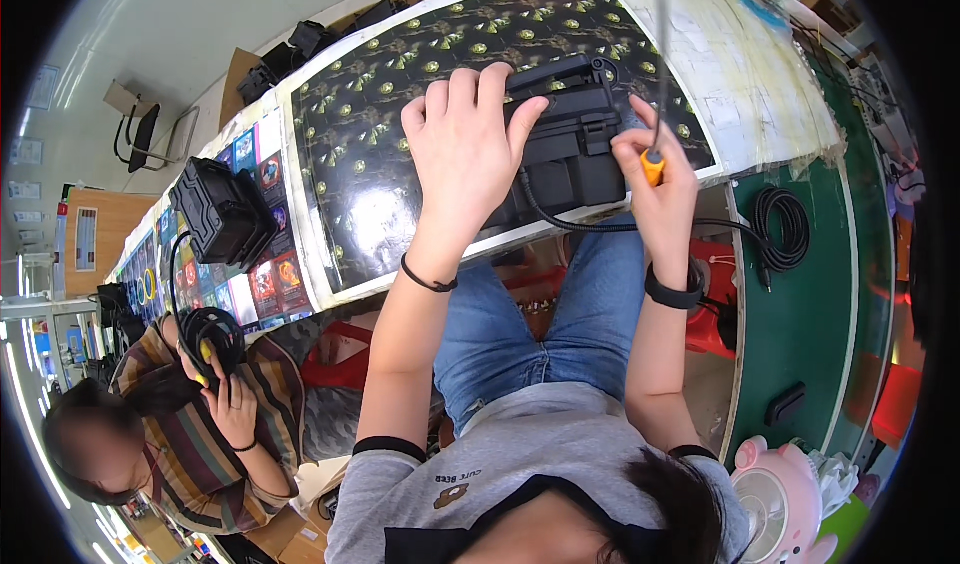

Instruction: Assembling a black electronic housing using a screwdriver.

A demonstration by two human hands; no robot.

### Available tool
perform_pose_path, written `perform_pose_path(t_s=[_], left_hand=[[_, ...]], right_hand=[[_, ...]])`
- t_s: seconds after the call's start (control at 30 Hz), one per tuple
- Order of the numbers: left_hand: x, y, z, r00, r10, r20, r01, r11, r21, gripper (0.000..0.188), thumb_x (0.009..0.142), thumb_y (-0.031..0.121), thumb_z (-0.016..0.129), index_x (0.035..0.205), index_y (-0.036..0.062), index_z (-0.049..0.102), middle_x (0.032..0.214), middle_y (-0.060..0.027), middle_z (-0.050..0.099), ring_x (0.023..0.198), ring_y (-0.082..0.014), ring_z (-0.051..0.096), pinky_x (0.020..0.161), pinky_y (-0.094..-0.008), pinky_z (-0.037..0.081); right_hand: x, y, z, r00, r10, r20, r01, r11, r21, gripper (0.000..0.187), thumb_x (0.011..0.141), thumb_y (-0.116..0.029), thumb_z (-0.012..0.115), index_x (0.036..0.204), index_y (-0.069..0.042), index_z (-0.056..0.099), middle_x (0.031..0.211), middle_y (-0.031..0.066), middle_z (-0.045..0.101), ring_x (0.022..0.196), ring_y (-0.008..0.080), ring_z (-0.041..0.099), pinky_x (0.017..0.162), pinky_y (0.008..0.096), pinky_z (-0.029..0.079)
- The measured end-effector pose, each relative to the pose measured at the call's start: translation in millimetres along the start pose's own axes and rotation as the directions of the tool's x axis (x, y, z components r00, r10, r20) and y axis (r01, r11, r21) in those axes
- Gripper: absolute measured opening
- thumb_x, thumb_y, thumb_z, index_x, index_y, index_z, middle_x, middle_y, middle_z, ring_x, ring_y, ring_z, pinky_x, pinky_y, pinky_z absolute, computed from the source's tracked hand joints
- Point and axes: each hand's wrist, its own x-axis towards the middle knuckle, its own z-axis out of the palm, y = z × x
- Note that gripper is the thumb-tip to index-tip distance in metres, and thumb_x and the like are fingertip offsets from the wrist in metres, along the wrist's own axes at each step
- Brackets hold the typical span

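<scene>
A black plastic case [570,169] with latches and a hinged, lid-like part lies on the dark patterned sheet in front of me. My left hand [468,144] grips its left side, fingers curled over the edge and thumb stretched across the top. To the right, my right hand [655,169] is closed around the yellow handle of a screwdriver [653,167]. Its long thin shaft points away from me and looks blurred. The hand is beside the case's right end. A black cable [600,227] leaves the near side of the case and runs right, below my right hand.
The cable leads toward a coil [783,226] on the green surface at right. Another black case [215,209] stands on the table's left part. Beside it a co-worker [200,414] holds a coiled black cable [212,336]. A pink fan [775,499] stands at lower right.
</scene>
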Motion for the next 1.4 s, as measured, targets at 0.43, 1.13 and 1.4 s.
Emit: perform_pose_path(t_s=[0.43, 1.13, 1.4], left_hand=[[-7, 3, 2, 0.997, -0.005, -0.075, 0.008, 0.999, 0.037, 0.056, 0.083, 0.056, 0.061, 0.114, 0.0096, 0.06, 0.096, -0.0052, 0.053, 0.091, -0.0222, 0.05, 0.084, -0.0378, 0.035], [2, -2, 16, 0.998, -0.061, -0.012, 0.061, 0.998, 0.034, 0.037, 0.089, 0.041, 0.06, 0.111, 0.0115, 0.062, 0.099, -0.0041, 0.06, 0.093, -0.0224, 0.056, 0.088, -0.038, 0.037], [16, -16, 27, 0.999, 0.014, 0.032, -0.01, 0.994, -0.112, 0.063, 0.074, 0.052, 0.072, 0.121, 0.0118, 0.06, 0.109, -0.0102, 0.054, 0.1, -0.0269, 0.054, 0.092, -0.0417, 0.036]], right_hand=[[14, -27, -1, 0.978, -0.053, 0.204, 0.074, 0.993, -0.095, 0.033, 0.088, -0.019, 0.069, 0.118, -0.008, 0.065, 0.132, 0.0148, 0.058, 0.125, 0.0262, 0.054, 0.099, 0.0343, 0.043], [78, -26, 55, 0.857, -0.496, 0.139, 0.488, 0.696, -0.527, 0.024, 0.09, -0.029, 0.065, 0.113, -0.023, 0.064, 0.083, 0.0056, 0.07, 0.068, 0.0278, 0.067, 0.056, 0.0325, 0.051], [97, -15, 59, 0.868, -0.391, 0.307, 0.496, 0.709, -0.501, 0.01, 0.084, -0.01, 0.057, 0.094, -0.007, 0.056, 0.074, 0.0119, 0.065, 0.071, 0.0292, 0.067, 0.058, 0.0378, 0.051]])
